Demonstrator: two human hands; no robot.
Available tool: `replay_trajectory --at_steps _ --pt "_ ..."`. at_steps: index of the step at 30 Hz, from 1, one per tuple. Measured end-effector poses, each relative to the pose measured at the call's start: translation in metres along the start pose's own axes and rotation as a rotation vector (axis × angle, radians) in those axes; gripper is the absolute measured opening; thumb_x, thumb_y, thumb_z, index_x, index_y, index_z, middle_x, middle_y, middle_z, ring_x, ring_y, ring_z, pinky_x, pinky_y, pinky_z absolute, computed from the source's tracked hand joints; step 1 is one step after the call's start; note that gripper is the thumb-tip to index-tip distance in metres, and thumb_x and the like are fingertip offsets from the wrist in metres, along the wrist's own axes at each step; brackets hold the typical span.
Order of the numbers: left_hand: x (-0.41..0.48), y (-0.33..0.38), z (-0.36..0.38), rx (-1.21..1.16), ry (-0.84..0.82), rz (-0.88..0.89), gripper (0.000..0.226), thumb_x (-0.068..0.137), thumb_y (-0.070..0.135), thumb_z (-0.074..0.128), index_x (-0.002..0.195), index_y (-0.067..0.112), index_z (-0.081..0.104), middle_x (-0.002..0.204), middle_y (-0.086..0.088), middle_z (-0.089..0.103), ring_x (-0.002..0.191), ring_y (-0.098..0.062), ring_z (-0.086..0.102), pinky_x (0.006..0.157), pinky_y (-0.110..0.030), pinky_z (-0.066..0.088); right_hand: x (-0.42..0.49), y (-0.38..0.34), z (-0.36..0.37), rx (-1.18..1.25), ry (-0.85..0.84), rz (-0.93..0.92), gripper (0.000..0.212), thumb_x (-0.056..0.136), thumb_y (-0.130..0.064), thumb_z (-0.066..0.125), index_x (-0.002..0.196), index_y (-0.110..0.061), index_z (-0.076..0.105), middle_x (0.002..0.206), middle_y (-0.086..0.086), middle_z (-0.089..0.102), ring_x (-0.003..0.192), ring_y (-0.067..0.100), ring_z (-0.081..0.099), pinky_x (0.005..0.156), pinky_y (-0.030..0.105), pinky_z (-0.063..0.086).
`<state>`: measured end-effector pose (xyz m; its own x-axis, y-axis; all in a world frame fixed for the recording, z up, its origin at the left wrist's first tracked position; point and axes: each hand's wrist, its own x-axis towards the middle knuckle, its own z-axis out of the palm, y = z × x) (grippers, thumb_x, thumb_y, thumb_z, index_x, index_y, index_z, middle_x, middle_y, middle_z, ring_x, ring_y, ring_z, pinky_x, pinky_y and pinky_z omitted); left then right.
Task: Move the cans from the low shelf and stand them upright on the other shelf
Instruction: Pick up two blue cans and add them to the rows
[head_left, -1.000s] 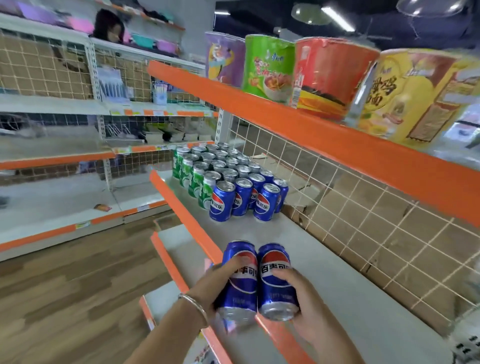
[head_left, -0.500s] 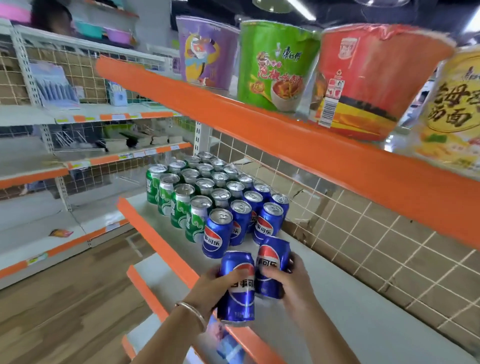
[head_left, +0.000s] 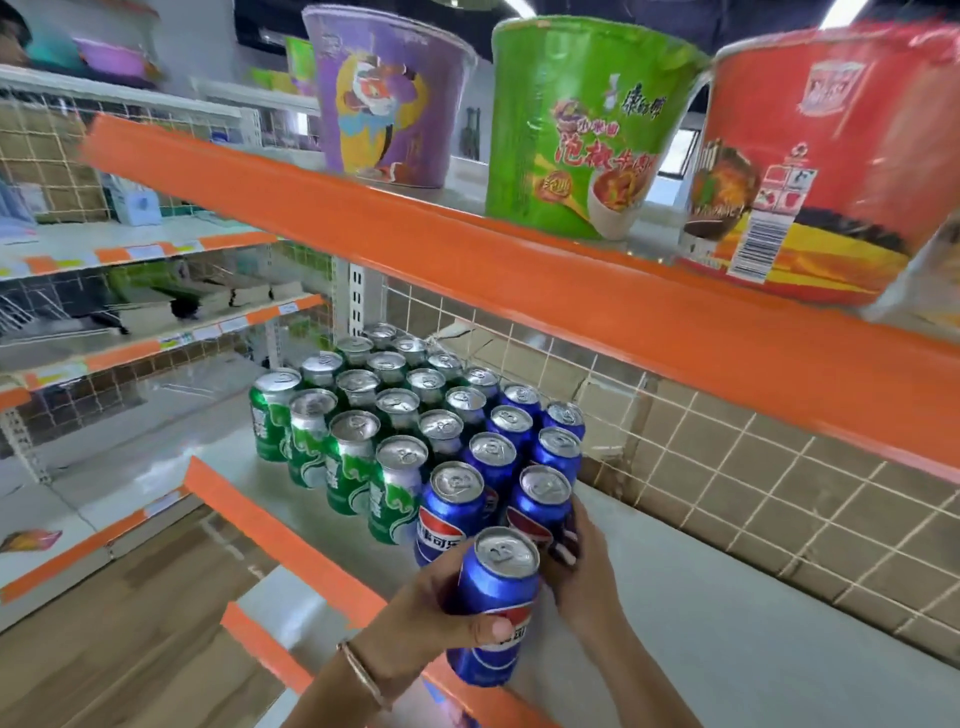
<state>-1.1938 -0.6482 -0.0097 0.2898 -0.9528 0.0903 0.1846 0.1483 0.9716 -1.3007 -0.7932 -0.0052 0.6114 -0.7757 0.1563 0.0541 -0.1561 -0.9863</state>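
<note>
My left hand grips an upright blue cola can just above the front edge of the white shelf. A second blue can stands at the end of the blue row, and my right hand holds it by its side. Rows of blue cans and green cans stand upright in a block further along the same shelf. The low shelf shows only partly under my arms.
An orange-edged upper shelf hangs close overhead with purple, green and red noodle tubs. A wire grid back panel bounds the shelf on the right. White shelf surface lies bare to the right of my hands.
Both hands carried their cans forward and up toward the block. The right can now stands in line with the blue row; the left can is upright, closer to the block.
</note>
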Motion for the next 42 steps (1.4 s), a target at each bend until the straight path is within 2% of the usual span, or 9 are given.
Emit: replay_trajectory --at_steps 4,9,13,16,20,26,31,35,42 --pt "0.006 0.000 -0.004 0.048 -0.053 0.002 0.071 0.068 0.002 0.079 0.131 0.001 0.046 0.123 -0.015 0.062 0.114 -0.023 0.057 0.094 -0.029 0.046 0.006 -0.007 0.016 0.027 0.097 0.004 0.043 0.074 -0.026 0.069 0.115 -0.020 0.061 0.110 0.003 0.070 0.098 0.007 0.068 0.075 0.018 0.054" --pt "0.010 -0.001 -0.007 0.120 -0.057 0.037 0.070 0.066 0.012 0.083 0.127 0.014 0.048 0.123 0.007 0.065 0.115 -0.009 0.058 0.093 -0.021 0.045 0.005 0.010 0.013 -0.182 0.190 0.125 0.074 0.057 -0.065 0.065 0.120 -0.027 0.057 0.118 0.007 0.064 0.109 0.025 0.062 0.092 0.047 0.051" --pt "0.013 -0.005 -0.012 0.110 -0.042 0.034 0.074 0.066 0.025 0.083 0.129 0.011 0.048 0.127 -0.001 0.062 0.119 -0.018 0.057 0.095 -0.024 0.046 -0.010 0.020 -0.004 -0.347 0.228 0.150 0.048 0.077 -0.016 0.072 0.118 -0.029 0.052 0.116 -0.006 0.054 0.099 0.017 0.059 0.078 0.026 0.052" --pt "0.015 -0.007 -0.012 0.065 -0.097 0.023 0.075 0.069 0.020 0.081 0.132 0.005 0.045 0.130 -0.010 0.060 0.121 -0.025 0.055 0.097 -0.029 0.046 -0.030 0.009 -0.017 -0.261 0.028 0.215 0.043 0.064 0.001 0.064 0.097 -0.027 0.060 0.094 -0.005 0.067 0.088 0.024 0.062 0.066 0.012 0.048" --pt "0.018 -0.011 -0.016 -0.051 -0.115 -0.027 0.079 0.065 0.022 0.084 0.132 0.006 0.046 0.127 -0.015 0.060 0.120 -0.031 0.056 0.096 -0.037 0.047 -0.040 -0.012 -0.003 -0.253 -0.464 0.362 0.072 0.063 -0.017 0.074 0.127 -0.031 0.046 0.115 -0.013 0.065 0.110 0.009 0.063 0.089 0.024 0.052" --pt "0.020 -0.017 -0.013 0.205 -0.001 -0.017 0.074 0.071 0.039 0.078 0.134 0.020 0.044 0.130 0.002 0.060 0.123 -0.016 0.054 0.104 -0.037 0.044 -0.039 -0.012 0.006 -0.178 -0.226 0.308 0.061 0.060 0.010 0.081 0.109 -0.018 0.058 0.082 -0.009 0.075 0.083 -0.001 0.069 0.065 0.017 0.053" --pt "0.010 -0.030 -0.004 0.486 0.201 -0.006 0.069 0.071 0.035 0.065 0.134 0.035 0.036 0.118 0.025 0.057 0.112 0.008 0.055 0.099 -0.012 0.041 -0.036 0.015 0.017 -0.227 0.155 0.141 0.076 0.032 -0.025 0.079 0.099 0.005 0.061 0.079 0.008 0.068 0.066 0.000 0.068 0.053 0.015 0.051" --pt "0.001 -0.040 -0.002 0.619 0.288 -0.049 0.063 0.076 0.024 0.059 0.134 0.031 0.037 0.120 0.012 0.056 0.116 -0.007 0.057 0.090 -0.003 0.036 -0.035 0.030 0.032 -0.191 0.215 0.159 0.067 0.039 -0.005 0.082 0.102 -0.008 0.060 0.090 0.017 0.070 0.081 0.031 0.071 0.063 0.033 0.057" --pt "0.004 -0.042 -0.001 0.656 0.413 0.112 0.030 0.069 0.008 0.058 0.082 0.034 0.051 0.084 -0.001 0.054 0.061 -0.016 0.056 0.052 -0.010 0.041 -0.034 0.009 0.048 -0.385 0.239 0.229 0.076 0.045 -0.034 0.090 0.098 -0.038 0.035 0.107 -0.013 0.046 0.094 0.002 0.054 0.067 0.016 0.046"
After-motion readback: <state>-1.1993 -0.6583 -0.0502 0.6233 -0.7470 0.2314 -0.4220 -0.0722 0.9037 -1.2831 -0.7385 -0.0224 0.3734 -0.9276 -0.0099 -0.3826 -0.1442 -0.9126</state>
